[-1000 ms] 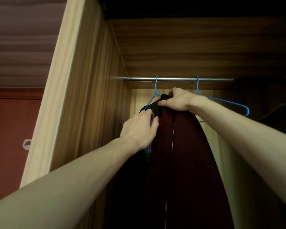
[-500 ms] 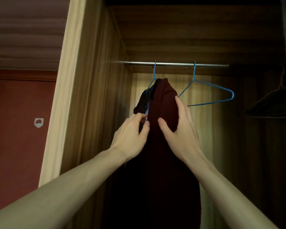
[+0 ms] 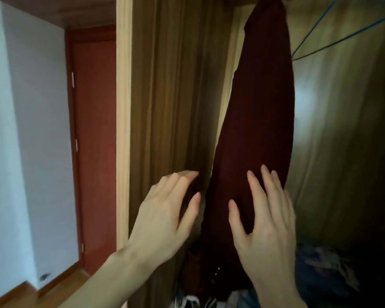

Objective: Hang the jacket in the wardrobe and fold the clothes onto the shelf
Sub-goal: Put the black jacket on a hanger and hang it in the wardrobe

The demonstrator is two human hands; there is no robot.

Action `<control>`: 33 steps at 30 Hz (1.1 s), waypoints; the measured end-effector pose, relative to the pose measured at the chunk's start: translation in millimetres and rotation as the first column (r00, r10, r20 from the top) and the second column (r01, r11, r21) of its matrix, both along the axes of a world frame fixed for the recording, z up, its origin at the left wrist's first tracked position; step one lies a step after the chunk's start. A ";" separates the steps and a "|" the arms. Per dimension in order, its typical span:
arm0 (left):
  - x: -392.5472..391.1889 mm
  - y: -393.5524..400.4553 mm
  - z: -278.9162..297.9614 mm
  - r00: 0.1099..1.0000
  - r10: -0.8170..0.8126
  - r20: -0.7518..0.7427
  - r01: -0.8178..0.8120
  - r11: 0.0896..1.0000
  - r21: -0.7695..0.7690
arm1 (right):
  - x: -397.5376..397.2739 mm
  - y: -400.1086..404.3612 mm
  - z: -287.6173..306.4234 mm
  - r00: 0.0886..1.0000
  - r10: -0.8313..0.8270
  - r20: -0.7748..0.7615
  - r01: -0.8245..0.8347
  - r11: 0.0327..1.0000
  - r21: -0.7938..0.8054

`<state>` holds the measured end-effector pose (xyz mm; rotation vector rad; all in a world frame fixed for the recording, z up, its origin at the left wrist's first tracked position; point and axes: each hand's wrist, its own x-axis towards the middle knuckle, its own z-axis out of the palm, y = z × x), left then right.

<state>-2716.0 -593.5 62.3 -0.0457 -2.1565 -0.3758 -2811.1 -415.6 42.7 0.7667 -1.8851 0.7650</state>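
1. Pale wall and red door [image 3: 93, 138] stand left of the wardrobe [image 3: 165, 90].
2. Left hand [image 3: 165, 216], fingers loose, holds nothing.
3. Maroon jacket [image 3: 260, 121] hangs inside, long axis vertical, hem down; a careless brush could tug it off its hanger.
4. Right hand [image 3: 267, 221] lies flat on it, released.

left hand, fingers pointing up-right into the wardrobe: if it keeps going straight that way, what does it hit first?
Most likely the left edge of the dark red jacket. The left hand is open, its fingertips just short of that edge, in front of the wardrobe side panel. Depth is unclear, so it could brush the panel first.
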 end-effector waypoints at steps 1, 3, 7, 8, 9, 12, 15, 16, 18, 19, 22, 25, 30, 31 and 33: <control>12.9 2.0 -15.7 0.999 0.023 0.022 -0.023 1.000 0.017 | 7.4 1.8 -16.6 0.999 0.014 0.029 -0.015 1.000 0.023; 38.1 2.9 -45.6 0.995 0.079 0.058 -0.081 0.996 0.035 | 21.2 3.4 -45.4 0.995 0.051 0.082 -0.057 0.996 0.067; 89.8 -7.5 -95.4 0.968 0.221 0.121 -0.228 0.972 0.051 | 47.7 -7.9 -83.3 0.973 0.178 0.144 -0.194 0.975 0.107; 100.0 -12.3 -103.5 0.955 0.263 0.136 -0.272 0.961 0.052 | 53.5 -13.9 -86.8 0.965 0.209 0.156 -0.228 0.967 0.114; 116.2 -20.0 -112.8 0.936 0.314 0.159 -0.326 0.944 0.059 | 62.9 -25.3 -91.4 0.952 0.253 0.172 -0.275 0.953 0.124; 148.3 -39.0 -125.9 0.899 0.393 0.195 -0.412 0.909 0.068 | 81.2 -50.1 -97.7 0.912 0.351 0.211 -0.381 0.917 0.120; 194.2 -64.9 -133.7 0.837 0.509 0.201 -0.530 0.845 0.070 | 112.9 -93.3 -104.9 0.837 0.487 0.249 -0.531 0.832 0.157; 210.8 -73.3 -135.6 0.814 0.547 0.196 -0.569 0.818 0.079 | 124.7 -109.1 -107.0 0.815 0.519 0.258 -0.567 0.805 0.173; 244.3 -91.3 -139.9 0.762 0.617 0.198 -0.642 0.758 0.113 | 150.8 -141.2 -109.9 0.785 0.560 0.266 -0.615 0.758 0.218; 261.9 -99.7 -141.5 0.736 0.648 0.199 -0.674 0.728 0.124 | 164.5 -157.3 -111.9 0.775 0.573 0.268 -0.630 0.739 0.240; 316.9 -127.4 -147.2 0.653 0.729 0.204 -0.757 0.639 0.139 | 207.2 -204.0 -114.9 0.736 0.622 0.267 -0.676 0.687 0.266; 374.2 -155.0 -153.4 0.579 0.788 0.210 -0.815 0.556 0.163 | 257.7 -248.1 -115.2 0.669 0.696 0.260 -0.743 0.616 0.262; 470.7 -197.9 -164.4 0.463 0.866 0.187 -0.882 0.429 0.196 | 352.5 -316.3 -114.9 0.536 0.808 0.244 -0.842 0.487 0.233; 490.4 -206.3 -166.9 0.446 0.876 0.187 -0.890 0.411 0.195 | 370.9 -330.3 -116.2 0.514 0.824 0.241 -0.855 0.466 0.227; 530.3 -222.8 -171.9 0.412 0.891 0.191 -0.906 0.377 0.193 | 405.9 -360.3 -120.6 0.472 0.850 0.234 -0.877 0.426 0.221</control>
